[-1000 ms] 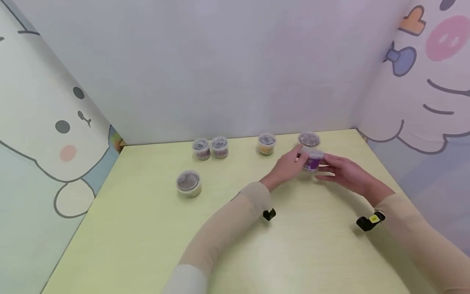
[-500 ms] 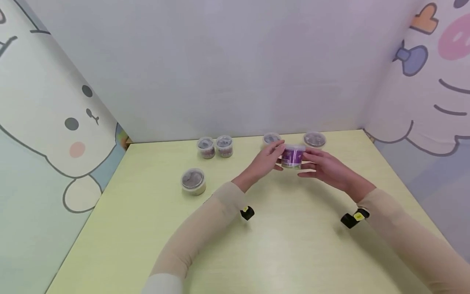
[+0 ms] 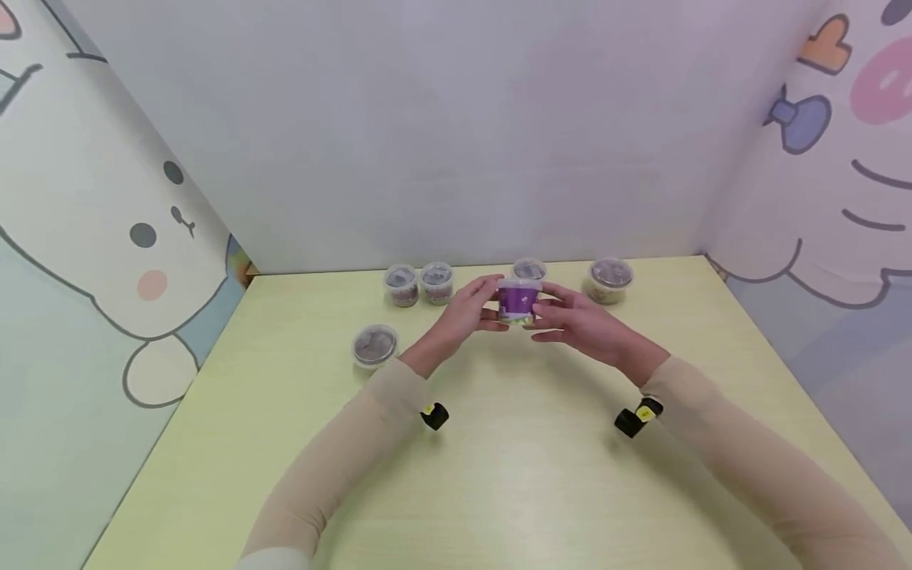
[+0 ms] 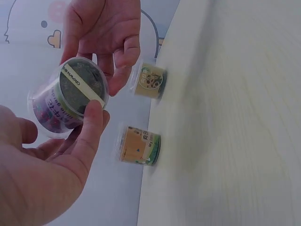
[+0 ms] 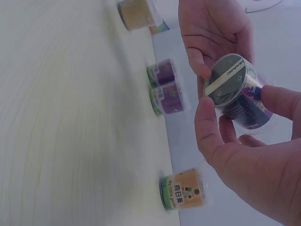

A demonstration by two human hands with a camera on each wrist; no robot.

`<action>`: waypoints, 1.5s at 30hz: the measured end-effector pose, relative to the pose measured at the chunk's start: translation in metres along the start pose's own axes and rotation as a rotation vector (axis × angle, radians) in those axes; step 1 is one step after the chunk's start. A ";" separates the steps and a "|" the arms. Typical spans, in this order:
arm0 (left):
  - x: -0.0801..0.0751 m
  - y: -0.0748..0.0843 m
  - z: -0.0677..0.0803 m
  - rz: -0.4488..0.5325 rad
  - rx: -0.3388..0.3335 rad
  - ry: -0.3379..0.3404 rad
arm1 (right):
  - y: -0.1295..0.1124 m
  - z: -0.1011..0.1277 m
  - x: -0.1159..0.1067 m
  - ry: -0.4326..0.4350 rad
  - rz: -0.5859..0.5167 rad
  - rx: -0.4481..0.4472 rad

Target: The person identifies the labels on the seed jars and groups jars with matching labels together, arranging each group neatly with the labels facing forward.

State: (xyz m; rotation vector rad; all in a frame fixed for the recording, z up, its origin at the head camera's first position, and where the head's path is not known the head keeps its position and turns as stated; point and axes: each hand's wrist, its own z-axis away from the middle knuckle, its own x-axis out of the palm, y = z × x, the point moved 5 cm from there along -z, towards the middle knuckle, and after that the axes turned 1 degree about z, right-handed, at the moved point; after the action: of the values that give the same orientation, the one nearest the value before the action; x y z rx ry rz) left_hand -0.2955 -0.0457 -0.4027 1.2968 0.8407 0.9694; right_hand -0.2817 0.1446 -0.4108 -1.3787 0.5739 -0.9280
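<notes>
A small clear tub with a purple label point(image 3: 518, 301) is held off the table between both hands. The left hand point(image 3: 463, 315) grips its left side, and the right hand point(image 3: 580, 323) grips the right side. In the left wrist view the tub's dark base point(image 4: 83, 84) shows, crossed by a pale printed strip. Just behind the held tub stands an orange-labelled tub point(image 4: 140, 146), partly hidden in the head view. Two purple-labelled tubs point(image 3: 438, 283) stand side by side to the left of the hands.
A wider lidded tub point(image 3: 375, 346) stands on the table point(image 3: 499, 475) near the left forearm, partly covered by it. Another wide tub point(image 3: 609, 280) is at the back right. A pale wall point(image 3: 456, 142) rises behind the table's back edge.
Both hands have carried the purple-labelled tub leftward, from in front of the wide back-right tub to in front of the orange-labelled one. The head view has shifted slightly.
</notes>
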 end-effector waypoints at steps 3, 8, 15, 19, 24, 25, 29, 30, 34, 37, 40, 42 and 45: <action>-0.009 0.000 0.004 0.028 -0.007 0.018 | 0.001 -0.007 0.006 -0.007 -0.018 -0.005; -0.019 -0.004 0.009 0.027 -0.003 0.036 | 0.006 -0.016 0.012 -0.020 -0.028 0.004; -0.027 -0.010 0.011 0.010 0.011 0.064 | 0.007 -0.024 0.017 -0.014 -0.028 0.019; -0.027 -0.013 0.010 -0.023 0.006 0.059 | 0.005 -0.027 0.020 -0.014 -0.047 0.009; -0.027 -0.012 0.011 -0.025 -0.010 0.050 | 0.004 -0.028 0.022 -0.003 -0.083 0.006; -0.027 -0.012 0.011 -0.021 -0.013 0.048 | 0.003 -0.028 0.023 0.005 -0.097 0.010; -0.028 -0.011 0.011 0.008 -0.026 0.045 | 0.002 -0.029 0.025 0.029 -0.143 0.018; -0.028 -0.011 0.011 0.016 -0.027 0.045 | 0.002 -0.029 0.025 0.039 -0.157 0.023; -0.029 -0.008 0.012 0.031 -0.034 0.060 | 0.002 -0.031 0.028 0.054 -0.164 0.036; -0.031 -0.007 0.013 0.007 -0.035 0.073 | 0.002 -0.032 0.028 0.049 -0.154 0.045; -0.031 -0.006 0.012 -0.027 -0.024 0.060 | 0.002 -0.032 0.029 0.036 -0.150 0.044; -0.031 -0.006 0.011 -0.043 -0.012 0.042 | 0.002 -0.032 0.029 0.027 -0.145 0.040; -0.031 -0.006 0.011 -0.062 0.001 0.025 | 0.003 -0.033 0.030 0.025 -0.132 0.036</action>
State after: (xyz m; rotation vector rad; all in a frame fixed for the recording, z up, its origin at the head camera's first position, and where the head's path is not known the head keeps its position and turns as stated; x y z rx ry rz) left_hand -0.2966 -0.0792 -0.4082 1.2547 0.8962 0.9378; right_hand -0.2916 0.1013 -0.4130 -1.3872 0.4876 -1.0582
